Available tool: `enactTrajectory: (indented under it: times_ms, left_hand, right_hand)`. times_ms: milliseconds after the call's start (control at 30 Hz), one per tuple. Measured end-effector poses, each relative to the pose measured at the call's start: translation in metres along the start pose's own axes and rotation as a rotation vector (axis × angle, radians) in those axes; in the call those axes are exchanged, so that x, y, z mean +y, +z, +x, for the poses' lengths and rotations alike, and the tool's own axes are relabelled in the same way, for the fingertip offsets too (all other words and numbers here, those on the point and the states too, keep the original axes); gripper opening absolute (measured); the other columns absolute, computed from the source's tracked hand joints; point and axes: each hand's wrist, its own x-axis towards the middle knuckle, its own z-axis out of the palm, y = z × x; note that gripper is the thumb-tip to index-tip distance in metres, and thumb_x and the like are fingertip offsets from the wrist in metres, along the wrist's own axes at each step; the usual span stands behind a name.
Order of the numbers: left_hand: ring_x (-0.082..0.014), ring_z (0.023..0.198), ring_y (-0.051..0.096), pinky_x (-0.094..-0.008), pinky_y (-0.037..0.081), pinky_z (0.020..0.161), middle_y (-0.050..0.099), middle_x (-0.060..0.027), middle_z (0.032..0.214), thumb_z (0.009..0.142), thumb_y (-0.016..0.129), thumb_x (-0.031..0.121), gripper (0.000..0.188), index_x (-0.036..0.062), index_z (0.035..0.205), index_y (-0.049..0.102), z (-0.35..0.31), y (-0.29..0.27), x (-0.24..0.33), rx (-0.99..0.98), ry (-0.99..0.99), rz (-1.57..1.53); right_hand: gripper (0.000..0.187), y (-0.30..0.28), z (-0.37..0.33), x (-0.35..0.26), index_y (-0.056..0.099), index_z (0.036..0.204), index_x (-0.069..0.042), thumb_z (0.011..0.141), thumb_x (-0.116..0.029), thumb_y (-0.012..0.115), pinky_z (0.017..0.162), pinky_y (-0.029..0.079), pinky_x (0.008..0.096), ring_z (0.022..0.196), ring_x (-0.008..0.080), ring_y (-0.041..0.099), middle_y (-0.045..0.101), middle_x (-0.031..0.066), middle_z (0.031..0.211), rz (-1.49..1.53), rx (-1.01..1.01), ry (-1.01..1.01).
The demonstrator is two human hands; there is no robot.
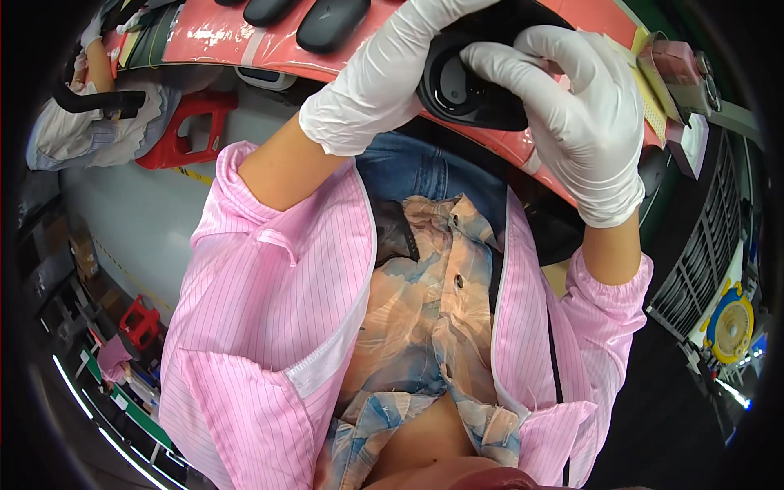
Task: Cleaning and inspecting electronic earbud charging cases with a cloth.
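Note:
Near the top edge, over the work surface, a black plastic case (498,110) with a glossy round recess is held up between my gloved hands. My left hand (400,57), in a white glove, grips the case from its left side, and the fingertips are partly cut off by the frame edge. My right hand (584,114), also white-gloved, closes on the right side of the case. One of its digits reaches over to the round recess, while the other fingers bend at the top edge. Whether a small part is pinched there, I cannot tell.
Smooth black oval cases (333,23) lie on the pink-red mat (212,37) to the left. At the right stand yellow pads (649,90) and a small open box (688,145). A red stool (192,131) and another person's gloved hand (91,31) show at far left.

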Motion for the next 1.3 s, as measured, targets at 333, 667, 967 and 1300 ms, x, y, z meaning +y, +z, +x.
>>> enactTrajectory:
  times_ms: [333,667,967,1300]
  left_hand:
    - [-0.0233,0.102,0.063,-0.0324,0.050,0.090,0.064,-0.0152,0.118,0.094,0.052,0.048,0.063,-0.0040,0.129,0.053,-0.010,-0.005,-0.007,0.126,-0.363,-0.400]
    - [-0.0350,0.112,0.060,-0.0434,0.051,0.097,0.055,-0.0276,0.127,0.086,0.051,0.066,0.088,-0.0021,0.140,0.040,-0.008,-0.001,-0.003,0.150,-0.297,-0.303]
    - [-0.0357,0.101,0.065,-0.0455,0.053,0.091,0.062,-0.0239,0.117,0.094,0.040,0.063,0.071,0.0027,0.131,0.050,-0.006,-0.001,0.008,0.273,-0.396,-0.851]
    - [-0.0174,0.096,0.066,-0.0311,0.053,0.090,0.068,-0.0124,0.108,0.094,0.043,0.062,0.073,-0.0014,0.126,0.058,-0.006,0.015,-0.002,0.358,-0.397,-0.136]
  right_hand:
    - [0.042,0.004,-0.005,-0.028,0.073,0.103,-0.014,0.068,0.008,0.068,0.062,0.045,0.0329,0.070,0.0220,0.057,0.059,0.0048,0.085,0.143,0.002,0.169]
    - [0.029,0.000,-0.064,-0.016,0.068,0.105,-0.003,0.079,0.008,0.063,0.072,0.051,0.0303,0.081,0.0194,0.062,0.064,0.0079,0.090,0.613,0.179,0.642]
    - [0.022,0.051,-0.105,-0.038,0.065,0.111,0.006,0.093,-0.001,0.056,0.081,0.044,0.0241,0.080,0.0101,0.054,0.063,0.0086,0.102,1.021,0.420,1.203]
    - [0.026,0.012,-0.040,-0.002,0.068,0.105,-0.001,0.082,0.009,0.061,0.078,0.049,0.0278,0.086,0.0195,0.061,0.064,0.0093,0.095,0.523,0.121,0.582]
